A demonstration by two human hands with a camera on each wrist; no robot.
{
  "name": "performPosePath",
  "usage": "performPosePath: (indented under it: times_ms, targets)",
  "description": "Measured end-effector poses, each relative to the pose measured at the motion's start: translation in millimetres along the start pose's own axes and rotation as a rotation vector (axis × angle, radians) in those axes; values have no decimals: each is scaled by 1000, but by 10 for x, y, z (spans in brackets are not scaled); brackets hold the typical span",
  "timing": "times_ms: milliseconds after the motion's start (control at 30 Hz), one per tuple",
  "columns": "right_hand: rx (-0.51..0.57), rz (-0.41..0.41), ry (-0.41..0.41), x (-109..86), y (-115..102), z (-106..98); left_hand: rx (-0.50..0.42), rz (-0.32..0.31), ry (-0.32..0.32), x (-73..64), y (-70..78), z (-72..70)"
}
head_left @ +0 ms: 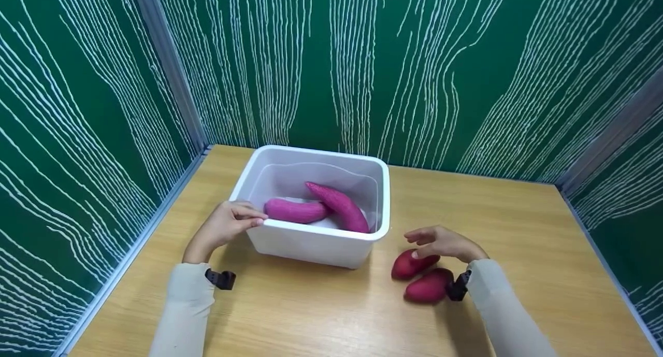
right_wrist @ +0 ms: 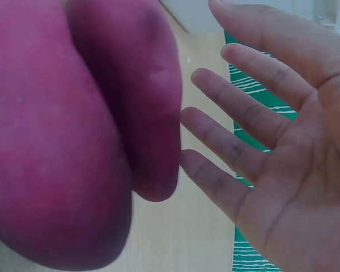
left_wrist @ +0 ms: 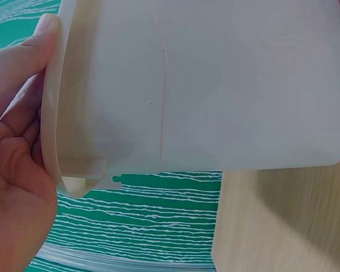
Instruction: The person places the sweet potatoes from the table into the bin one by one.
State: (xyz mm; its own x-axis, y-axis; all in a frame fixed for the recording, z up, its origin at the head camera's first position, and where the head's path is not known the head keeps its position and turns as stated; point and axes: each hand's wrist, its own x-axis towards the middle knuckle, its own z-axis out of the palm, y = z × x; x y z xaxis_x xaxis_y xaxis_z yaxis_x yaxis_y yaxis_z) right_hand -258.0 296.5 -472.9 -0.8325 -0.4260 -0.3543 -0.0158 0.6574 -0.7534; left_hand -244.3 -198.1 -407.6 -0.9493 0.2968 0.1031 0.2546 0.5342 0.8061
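My left hand [head_left: 228,223] pinches the near left part of the rim of a white plastic bin [head_left: 311,245]. Thumb and fingers lie on either side of that rim in the left wrist view. Inside the bin are two long magenta vegetables, one thick and blunt [head_left: 294,211], the other curved with a pointed tip [head_left: 339,204]. My right hand [head_left: 446,243], fingers spread and holding nothing, hovers at the farther of two red, mango-shaped fruits [head_left: 406,266]. The nearer fruit [head_left: 429,286] lies beside it, partly behind the wrist strap. Both fruits fill the left of the right wrist view.
A light wooden table [head_left: 321,315] carries the bin and the fruits. Green panels with white wavy lines [head_left: 316,87] stand behind it and on both sides. Grey metal posts [head_left: 171,67] join the panels at the corners. Dark straps circle both wrists.
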Motion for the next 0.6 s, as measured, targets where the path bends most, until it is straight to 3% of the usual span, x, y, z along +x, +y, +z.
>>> performPosePath:
  times_ms: [233,467,600]
  targets:
    - [-2,23,-29,26,51,16,0,-30,3,-4,13,1]
    - [23,22,-45,43,139,60,4,27,14,2,-24,13]
    - [43,4,-56,32,169,85,12,16,14,-5,-20,7]
